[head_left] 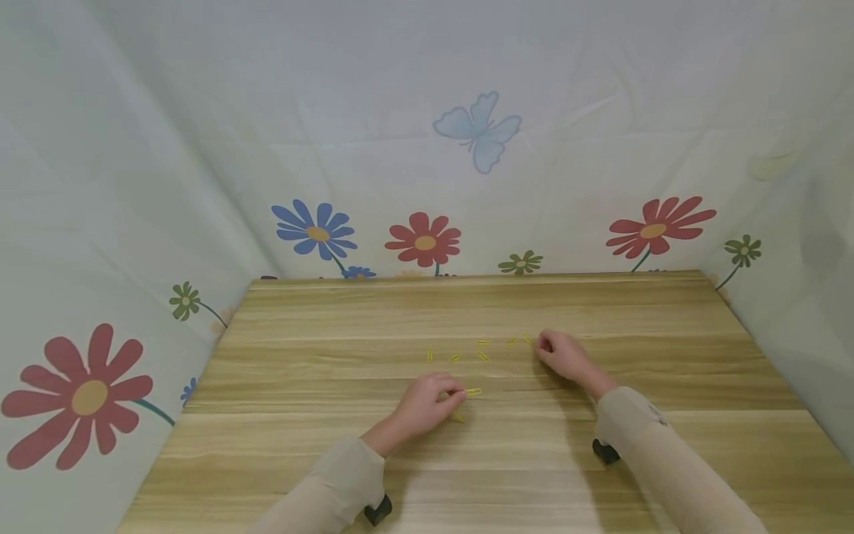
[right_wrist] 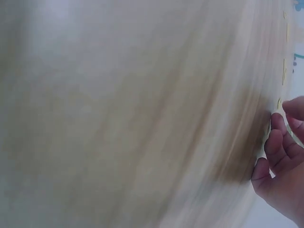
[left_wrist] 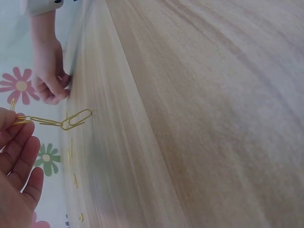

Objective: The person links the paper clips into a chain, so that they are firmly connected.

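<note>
Flowered backdrop (head_left: 373, 163) rises behind wooden table (head_left: 320, 319); printed butterfly (head_left: 478, 135).

Pale beige cloth with touches of black

The left sleeve (head_left: 300, 504) and the right sleeve (head_left: 683, 471) are long, fit loosely and share one plain shade of beige, with soft creases. They end at the wrists in a broad left cuff (head_left: 353, 463) and a broad right cuff (head_left: 614, 415). A small dark mark (head_left: 659, 415) shows on the right sleeve, too blurred to read. A small black block (head_left: 378, 510) juts from beneath the left cuff, and a matching block (head_left: 606, 451) from beneath the right. The left hand (head_left: 427, 404) and right hand (head_left: 565, 357) are bare.
</note>
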`<act>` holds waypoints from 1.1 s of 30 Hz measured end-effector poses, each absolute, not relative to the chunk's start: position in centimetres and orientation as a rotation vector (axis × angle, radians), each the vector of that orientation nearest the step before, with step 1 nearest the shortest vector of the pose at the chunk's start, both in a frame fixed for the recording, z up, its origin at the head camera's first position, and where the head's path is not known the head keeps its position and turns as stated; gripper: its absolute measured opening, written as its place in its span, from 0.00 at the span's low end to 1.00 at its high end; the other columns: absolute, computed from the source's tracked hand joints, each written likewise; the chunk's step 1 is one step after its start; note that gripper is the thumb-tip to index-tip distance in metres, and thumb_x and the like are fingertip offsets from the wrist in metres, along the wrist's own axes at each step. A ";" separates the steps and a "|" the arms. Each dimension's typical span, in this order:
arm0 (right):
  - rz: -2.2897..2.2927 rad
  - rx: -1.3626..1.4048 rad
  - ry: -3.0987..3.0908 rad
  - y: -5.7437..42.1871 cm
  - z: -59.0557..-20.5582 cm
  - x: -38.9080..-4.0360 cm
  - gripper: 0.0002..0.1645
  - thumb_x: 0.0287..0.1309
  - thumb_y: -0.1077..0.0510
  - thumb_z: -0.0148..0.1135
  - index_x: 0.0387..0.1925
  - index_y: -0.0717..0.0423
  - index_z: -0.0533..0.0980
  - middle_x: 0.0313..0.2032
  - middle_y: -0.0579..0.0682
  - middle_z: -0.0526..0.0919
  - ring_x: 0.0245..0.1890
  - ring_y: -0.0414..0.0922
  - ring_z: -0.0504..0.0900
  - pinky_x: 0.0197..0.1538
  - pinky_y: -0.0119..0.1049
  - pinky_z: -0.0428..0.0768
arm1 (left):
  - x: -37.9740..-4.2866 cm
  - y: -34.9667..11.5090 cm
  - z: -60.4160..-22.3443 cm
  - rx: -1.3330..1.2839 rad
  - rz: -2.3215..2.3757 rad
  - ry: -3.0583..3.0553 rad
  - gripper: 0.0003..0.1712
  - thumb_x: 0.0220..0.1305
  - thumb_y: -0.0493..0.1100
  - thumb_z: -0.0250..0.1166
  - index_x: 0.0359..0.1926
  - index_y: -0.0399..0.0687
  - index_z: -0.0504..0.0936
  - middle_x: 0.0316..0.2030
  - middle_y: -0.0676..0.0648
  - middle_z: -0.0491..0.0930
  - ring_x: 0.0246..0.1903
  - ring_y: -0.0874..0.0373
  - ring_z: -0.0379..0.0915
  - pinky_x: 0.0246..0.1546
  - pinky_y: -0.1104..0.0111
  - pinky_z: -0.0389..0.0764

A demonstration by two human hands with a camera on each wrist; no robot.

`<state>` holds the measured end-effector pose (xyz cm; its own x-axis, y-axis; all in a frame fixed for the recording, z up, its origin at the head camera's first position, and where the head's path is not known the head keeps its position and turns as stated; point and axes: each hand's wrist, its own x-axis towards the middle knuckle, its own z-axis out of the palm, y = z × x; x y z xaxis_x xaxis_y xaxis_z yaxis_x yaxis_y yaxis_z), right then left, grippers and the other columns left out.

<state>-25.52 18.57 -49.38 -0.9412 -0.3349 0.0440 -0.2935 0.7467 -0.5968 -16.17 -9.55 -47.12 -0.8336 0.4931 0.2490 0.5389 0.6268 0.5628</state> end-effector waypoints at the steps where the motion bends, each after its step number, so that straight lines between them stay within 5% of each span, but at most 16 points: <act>1: -0.984 -0.512 2.878 18.6 -49.5 -25.7 0.02 0.52 0.63 0.55 0.28 0.60 0.72 0.23 0.50 0.74 0.24 0.41 0.69 0.27 0.33 0.68 | -16.2 -9.6 -47.1 -0.879 -0.994 -2.769 0.12 0.61 0.48 0.55 0.31 0.49 0.82 0.29 0.55 0.81 0.32 0.65 0.75 0.38 0.71 0.75; 11: -0.867 -0.493 2.892 18.5 -48.7 -26.9 0.19 0.54 0.60 0.55 0.49 0.60 0.73 0.27 0.52 0.75 0.26 0.43 0.69 0.29 0.35 0.67 | -16.1 -9.6 -46.9 -0.874 -1.012 -2.777 0.12 0.61 0.47 0.55 0.32 0.47 0.82 0.30 0.54 0.81 0.33 0.64 0.76 0.38 0.71 0.75; 20: -0.785 -0.458 2.871 18.2 -48.6 -26.7 0.19 0.54 0.56 0.55 0.47 0.58 0.75 0.25 0.50 0.69 0.24 0.43 0.64 0.26 0.32 0.61 | -16.2 -9.6 -47.0 -0.873 -1.007 -2.783 0.12 0.61 0.47 0.55 0.32 0.47 0.82 0.29 0.54 0.81 0.32 0.65 0.75 0.37 0.72 0.75; 33: -0.850 -0.557 2.821 18.1 -48.8 -25.7 0.12 0.54 0.58 0.55 0.38 0.58 0.78 0.34 0.53 0.79 0.35 0.47 0.75 0.38 0.42 0.73 | -16.2 -9.7 -47.2 -0.897 -1.023 -2.765 0.11 0.61 0.46 0.56 0.32 0.47 0.82 0.29 0.54 0.80 0.32 0.64 0.75 0.35 0.73 0.75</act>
<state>-25.70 18.08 -48.79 -0.9211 -0.3882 -0.0296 -0.3071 0.7713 -0.5575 -16.15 -9.67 -47.18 -0.8291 0.5018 0.2465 0.5414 0.6106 0.5780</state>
